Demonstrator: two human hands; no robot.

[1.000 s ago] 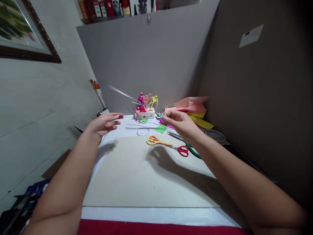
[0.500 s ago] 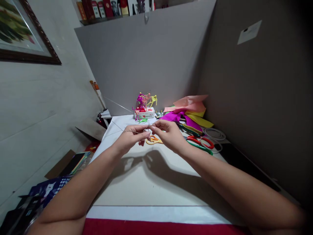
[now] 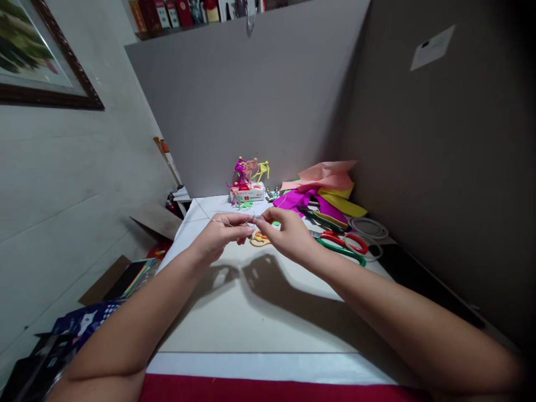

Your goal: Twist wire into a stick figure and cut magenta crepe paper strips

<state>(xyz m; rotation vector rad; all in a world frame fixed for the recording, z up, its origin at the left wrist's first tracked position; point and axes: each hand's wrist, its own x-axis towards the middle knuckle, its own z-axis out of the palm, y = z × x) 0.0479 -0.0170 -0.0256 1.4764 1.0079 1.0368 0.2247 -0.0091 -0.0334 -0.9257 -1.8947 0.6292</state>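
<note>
Over the pale board [image 3: 251,329], the left hand [image 3: 215,237] pinches thin wire [image 3: 257,216], seemingly to steady it; the right hand [image 3: 287,231] grips it just beside; scissors [image 3: 334,240] lie past the right wrist, probably for easy reach; behind, small figures [image 3: 240,169] cluster at a box [image 3: 253,194], perhaps for support.

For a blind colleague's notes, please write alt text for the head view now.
A left hand and right hand pinch thin wire together above a pale board. Beyond are scissors, coloured paper, a box and small bright figures.
</note>
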